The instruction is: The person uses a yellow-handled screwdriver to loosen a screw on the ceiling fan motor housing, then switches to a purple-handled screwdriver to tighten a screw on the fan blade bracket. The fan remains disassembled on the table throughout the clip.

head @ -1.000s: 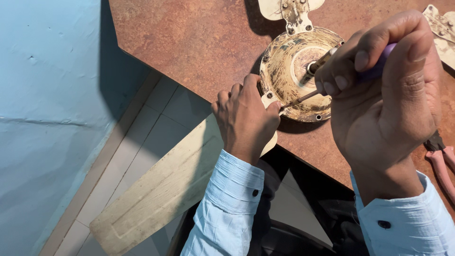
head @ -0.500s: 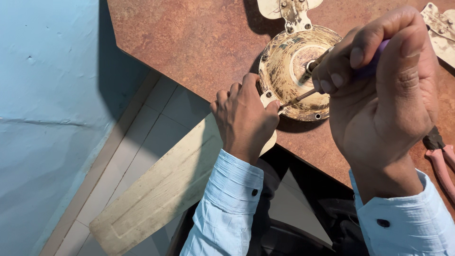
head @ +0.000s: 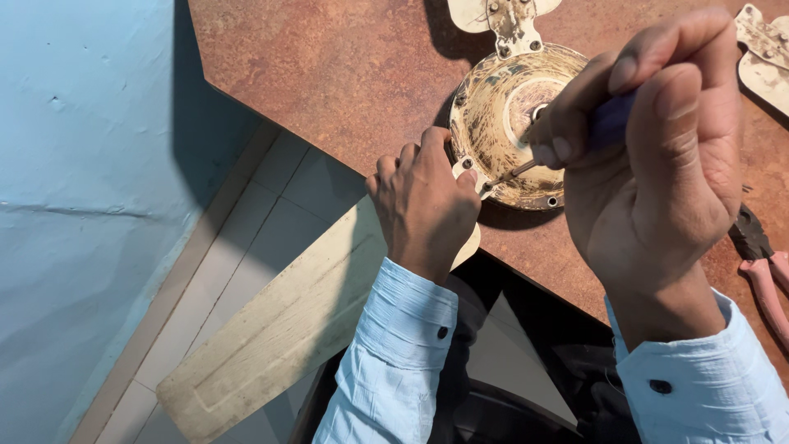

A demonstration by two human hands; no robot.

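- Under the right hand [head: 657, 173], closed around a purple-handled screwdriver [head: 610, 122], the handle is mostly hidden.
- Left hand [head: 427, 201] presses the fan blade [head: 279, 329], covering its bracket beside the motor [head: 509, 123].

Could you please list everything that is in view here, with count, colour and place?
fan motor housing: one, cream with worn rusty patches, on the table at top centre
long fan blade: one, cream, running from the housing off the table edge toward lower left
other blade brackets: two partly in view, cream, at the top edge and the top right corner
screwdriver: one, purple handle and metal shaft, tip at the housing rim
pliers: one, pink handles, on the table at the right edge
table: one, mottled reddish brown
wall: light blue, left
floor tiles: pale grey, beside the wall
sleeves: two, light blue, buttoned cuffs
left hand: pressing on the blade's root by the housing
right hand: gripping the screwdriver
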